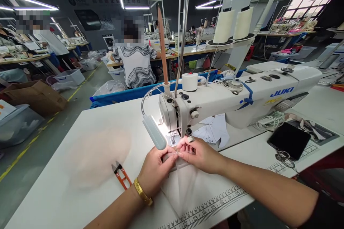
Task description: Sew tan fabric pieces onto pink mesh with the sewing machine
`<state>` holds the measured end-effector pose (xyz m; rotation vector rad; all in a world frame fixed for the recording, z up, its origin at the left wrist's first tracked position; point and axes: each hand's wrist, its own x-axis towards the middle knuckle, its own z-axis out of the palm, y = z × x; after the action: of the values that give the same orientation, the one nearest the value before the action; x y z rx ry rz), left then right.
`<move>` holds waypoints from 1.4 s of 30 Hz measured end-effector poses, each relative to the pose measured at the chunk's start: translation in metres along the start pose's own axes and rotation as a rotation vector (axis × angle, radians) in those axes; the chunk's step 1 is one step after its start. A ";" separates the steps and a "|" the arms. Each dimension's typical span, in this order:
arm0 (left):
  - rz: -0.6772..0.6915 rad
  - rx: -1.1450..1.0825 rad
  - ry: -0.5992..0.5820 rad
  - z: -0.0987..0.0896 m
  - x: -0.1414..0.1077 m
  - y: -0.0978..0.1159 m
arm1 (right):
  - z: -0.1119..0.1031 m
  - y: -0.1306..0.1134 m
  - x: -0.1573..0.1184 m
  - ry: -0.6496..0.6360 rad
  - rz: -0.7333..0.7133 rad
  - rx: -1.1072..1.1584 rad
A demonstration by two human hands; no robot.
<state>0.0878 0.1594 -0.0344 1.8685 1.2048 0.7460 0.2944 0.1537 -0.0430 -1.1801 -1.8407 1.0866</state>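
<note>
Both hands meet just in front of the needle area of a white sewing machine (212,98). Thumb and fingers of my left hand (157,166) pinch a sheer white fabric (181,189), which hangs down over the table edge side. My right hand (200,155) pinches the same fabric close beside the left fingertips, its other fingers curled. The presser foot (174,139) is just behind the fingers, lit by a lamp (155,132). Orange thread snips (122,176) lie left of my left wrist. A pale sheer fabric pile (99,157) rests on the table at left.
Paper pieces (213,130) lie behind the needle area. A black phone (289,140) with keys (285,159) is at the right. A printed ruler (209,210) runs along the front edge. Thread cones (223,27) stand behind the machine. A person (137,61) sits ahead.
</note>
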 end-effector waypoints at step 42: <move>-0.062 -0.228 0.116 0.005 -0.002 0.001 | 0.003 0.001 -0.004 0.026 -0.088 0.018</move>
<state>0.0919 0.1560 -0.0365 1.6137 1.1901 0.9273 0.2941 0.1495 -0.0457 -1.0878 -1.8412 1.0325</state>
